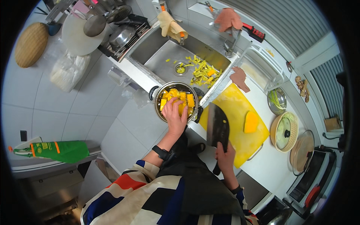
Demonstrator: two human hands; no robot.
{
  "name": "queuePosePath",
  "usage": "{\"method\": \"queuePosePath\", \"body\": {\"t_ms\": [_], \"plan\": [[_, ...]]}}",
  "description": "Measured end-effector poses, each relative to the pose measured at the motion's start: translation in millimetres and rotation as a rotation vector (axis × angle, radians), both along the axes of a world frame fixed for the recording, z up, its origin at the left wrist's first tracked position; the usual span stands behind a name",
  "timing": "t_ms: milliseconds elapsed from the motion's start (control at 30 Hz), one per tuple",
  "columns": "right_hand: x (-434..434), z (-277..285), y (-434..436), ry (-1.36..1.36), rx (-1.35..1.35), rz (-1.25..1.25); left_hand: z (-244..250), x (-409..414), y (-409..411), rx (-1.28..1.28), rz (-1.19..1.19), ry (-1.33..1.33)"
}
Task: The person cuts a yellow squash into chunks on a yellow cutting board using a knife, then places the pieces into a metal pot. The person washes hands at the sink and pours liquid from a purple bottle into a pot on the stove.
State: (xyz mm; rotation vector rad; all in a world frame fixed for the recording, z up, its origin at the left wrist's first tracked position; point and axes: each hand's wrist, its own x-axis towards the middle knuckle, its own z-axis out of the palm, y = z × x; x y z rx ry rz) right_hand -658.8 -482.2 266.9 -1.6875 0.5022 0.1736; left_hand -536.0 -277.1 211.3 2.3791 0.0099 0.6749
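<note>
My left hand (pixel 174 114) reaches into a steel pot (pixel 158 112) with black handles, its fingers curled over the yellow-orange pumpkin chunks (pixel 190 100) inside. Whether those fingers grip a chunk is hidden. The pot sits at the front edge of the sink. In my right hand (pixel 226 157) is the handle of a cleaver (pixel 218 125), its dark, broad blade over the near left part of a yellow cutting board (pixel 233 105). A small pale bit clings to the blade. One larger pumpkin piece (pixel 251 122) lies on the board, right of the cleaver.
Peelings (pixel 204 70) lie in the steel sink (pixel 160 60), some at the drain. Right of the board stand a glass bowl (pixel 277 101) with green stalks, a cream basket (pixel 294 123) with a lidded bowl, and a glass lid (pixel 303 152). A brown cloth (pixel 239 78) lies behind the board.
</note>
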Motion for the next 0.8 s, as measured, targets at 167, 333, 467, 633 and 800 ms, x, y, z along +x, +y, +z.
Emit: {"method": "queuePosePath", "body": {"t_ms": [167, 333, 467, 633, 800], "plan": [[-38, 10, -62, -0.076, -0.091, -0.323, 25, -11, -69, -0.054, -0.475, 0.023], [-89, -9, -121, -0.003, -0.147, -0.611, -5, -3, -170, -0.160, -0.915, 0.279], [-124, -7, -130, 0.042, -0.203, -0.703, -32, 21, -238, 0.191, -0.918, 0.236], [-149, -12, -116, 0.096, -0.188, -0.732, -68, 49, -266, 0.204, -0.960, 0.510], [-153, -23, -111, 0.108, -0.159, -0.659, -69, 47, -249, 0.328, -1.065, 0.717]]}}
